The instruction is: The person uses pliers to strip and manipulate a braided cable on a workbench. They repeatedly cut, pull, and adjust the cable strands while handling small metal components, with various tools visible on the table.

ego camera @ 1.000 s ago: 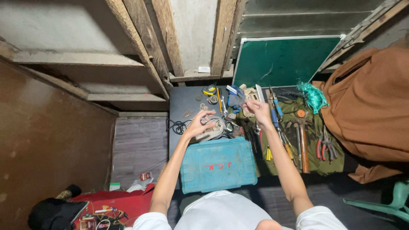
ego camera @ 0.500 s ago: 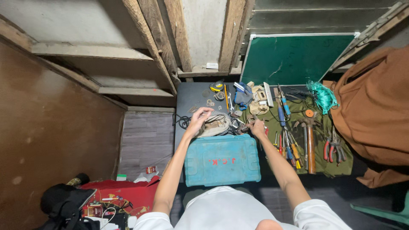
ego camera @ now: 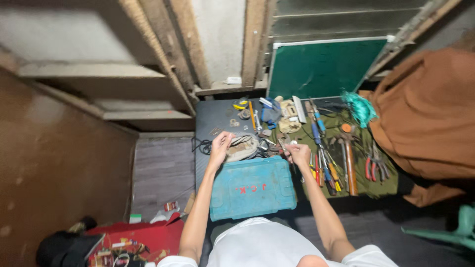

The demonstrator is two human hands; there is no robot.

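Observation:
My left hand rests on the left edge of a beige, rounded bundle with black cable beside it, fingers curled onto it. My right hand hovers just past the far right corner of a blue plastic tool case, fingers closed around a small metal tool that sticks out to the left. Both hands are over a dark tabletop, just beyond the case.
A green cloth on the right holds several screwdrivers, a hammer and red-handled pliers. A green board leans behind. Brown fabric lies far right, a red bag lower left, and a green chair at the right edge.
My right hand has drawn back from the tools on the green cloth toward the blue case, now with a small metal tool in it. The left hand has stayed on the beige bundle.

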